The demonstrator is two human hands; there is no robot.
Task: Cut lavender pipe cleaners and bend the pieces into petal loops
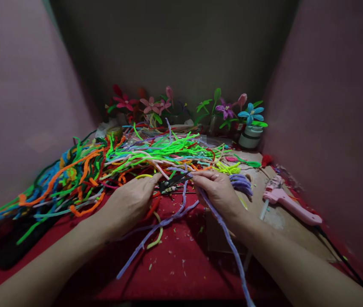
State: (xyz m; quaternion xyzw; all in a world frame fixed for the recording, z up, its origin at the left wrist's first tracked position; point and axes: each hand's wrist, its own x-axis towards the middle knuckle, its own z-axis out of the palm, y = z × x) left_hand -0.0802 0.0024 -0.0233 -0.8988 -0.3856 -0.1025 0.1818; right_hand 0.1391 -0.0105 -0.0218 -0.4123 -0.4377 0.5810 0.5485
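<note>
Hands mid-surface: left hand (130,200) flat, holding nothing, beside black cutters (171,182); right hand (220,192) pinching lilac pipe cleaner (229,243) trailing near; tangled pile (156,153) crowding far left, glue gun (288,204) right, red cloth (184,264) open near.

We are looking at a red cloth (175,264) that is covering the work surface and carrying small scattered clippings. A tangled heap of pipe cleaners (130,157), mostly green, orange and blue, is spreading across its left and middle. At the back we are seeing a row of pipe-cleaner flowers: pink flowers (151,104) on the left, a purple flower (225,110) and a blue flower (251,113) on the right, the blue one standing over a white pot (250,137). A purple coil (241,182) is lying on a brown board (277,217) to the right. A pink glue gun (292,204) is resting on the same board, its black cord (338,251) trailing toward the lower right. Pink walls (18,106) are closing in both sides.
</note>
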